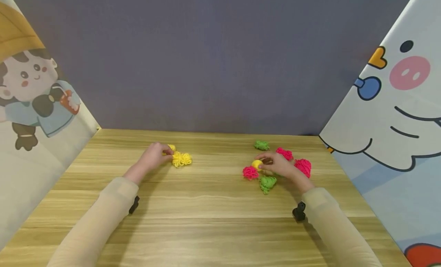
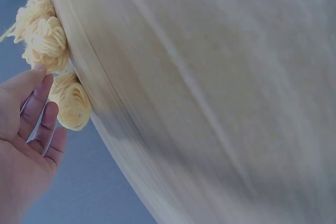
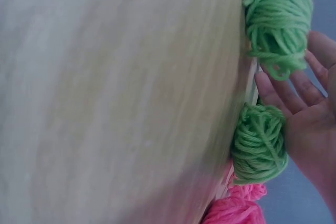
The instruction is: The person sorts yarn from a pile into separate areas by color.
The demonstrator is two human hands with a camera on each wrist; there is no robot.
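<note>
On the left of the table, my left hand (image 1: 156, 156) has its fingertips at two yellow yarn bundles. The looser yellow yarn bundle (image 1: 182, 159) lies in front of the fingers; the other yellow bundle (image 1: 172, 147) is partly hidden behind them. In the left wrist view, the thumb and loosely bent fingers stand close against the yarn, not curled round it. Over at the right, my right hand (image 1: 278, 164) holds a small yellow yarn ball (image 1: 256, 164) between thumb and fingers. That ball is hidden in the right wrist view, where green yarn balls (image 3: 278, 19) stand before the fingers.
Around the right hand lie a pink yarn bundle (image 1: 250, 172), a green ball (image 1: 267, 183), a farther green ball (image 1: 262, 145) and pink yarn balls (image 1: 303, 167) by the wrist. A grey wall (image 1: 213, 67) closes the back of the wooden table (image 1: 206, 228); printed panels (image 1: 389, 117) flank it.
</note>
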